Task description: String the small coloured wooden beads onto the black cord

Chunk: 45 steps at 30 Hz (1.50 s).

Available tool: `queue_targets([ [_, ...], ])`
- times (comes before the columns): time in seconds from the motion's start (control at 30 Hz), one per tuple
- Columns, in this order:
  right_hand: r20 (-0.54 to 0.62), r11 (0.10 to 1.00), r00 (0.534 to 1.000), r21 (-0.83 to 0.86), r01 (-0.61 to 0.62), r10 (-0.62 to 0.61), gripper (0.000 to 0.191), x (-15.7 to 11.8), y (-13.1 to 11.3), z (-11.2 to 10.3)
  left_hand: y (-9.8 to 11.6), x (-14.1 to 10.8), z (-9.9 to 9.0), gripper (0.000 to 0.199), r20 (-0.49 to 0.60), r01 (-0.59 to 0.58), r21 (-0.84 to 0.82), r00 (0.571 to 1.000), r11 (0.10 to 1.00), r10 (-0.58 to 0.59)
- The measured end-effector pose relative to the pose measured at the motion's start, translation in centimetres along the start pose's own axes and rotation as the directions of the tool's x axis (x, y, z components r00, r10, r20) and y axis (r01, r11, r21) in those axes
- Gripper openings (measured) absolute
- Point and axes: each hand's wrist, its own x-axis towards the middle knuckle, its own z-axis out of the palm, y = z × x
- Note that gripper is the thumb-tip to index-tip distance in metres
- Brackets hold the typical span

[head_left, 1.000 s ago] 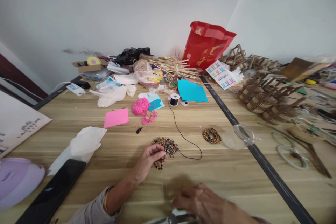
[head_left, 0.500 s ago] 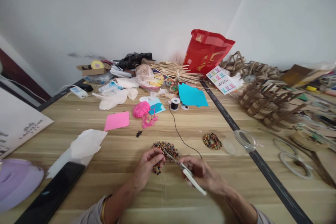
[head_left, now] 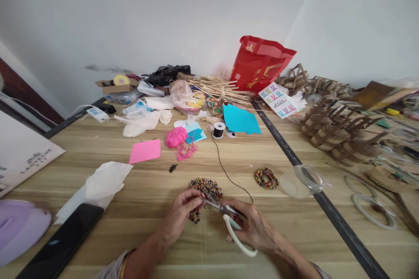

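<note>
While the forearms are reaching in from the near edge, the right hand [head_left: 250, 222] is angling toward the left and closing around one pair of scissors [head_left: 240, 239], whose handles are spreading apart and whose blades are pointing away from the palm toward the left fingertips; the left hand [head_left: 181, 211] is pinching thumb against forefinger, nearly closed, gripping one beaded strand [head_left: 194, 216], which is hanging just below the fingertips; one pile of loose beads [head_left: 207, 187], too numerous to count, is lying immediately beyond the grip; one coiled bead string [head_left: 266, 178] is resting to the right; one black cord [head_left: 225, 171] is running toward one upright spool [head_left: 218, 130]; one pink yarn ball [head_left: 176, 137] is sitting left of the spool.
</note>
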Motion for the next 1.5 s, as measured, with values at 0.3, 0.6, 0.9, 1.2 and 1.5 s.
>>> queue_targets([
  [0.3, 0.016, 0.975, 0.992, -0.184, 0.123, -0.122, 0.058, 0.0, -1.1, 0.0, -1.0, 0.3, -0.8, 0.027, 0.057, -0.009, 0.133, 0.998, 0.991, 0.001],
  [0.6, 0.001, 0.969, 0.991, -0.208, 0.134, -0.137, 0.060, -0.1, -1.8, 0.8, -0.5, -0.1, -1.0, 0.029, 0.032, -0.011, 0.202, 0.999, 0.979, 0.004],
  [0.9, 0.082, 0.979, 0.997, -0.204, 0.021, -0.004, 0.042, -0.6, -2.5, -3.1, -0.2, -0.6, -1.3, 0.031, 0.049, -0.008, 0.238, 0.999, 0.971, -0.004],
  [1.2, -0.043, 0.959, 0.962, -0.097, 0.265, -0.270, 0.031, 3.5, -3.7, -1.6, 0.3, -1.5, -0.3, 0.035, 0.257, 0.047, 0.395, 0.953, 0.918, -0.160],
  [1.5, 0.128, 0.962, 0.954, 0.059, 0.266, -0.272, 0.027, 6.6, -2.7, 0.3, 0.5, -1.3, -0.8, 0.034, 0.277, 0.028, 0.399, 0.949, 0.917, -0.149],
])
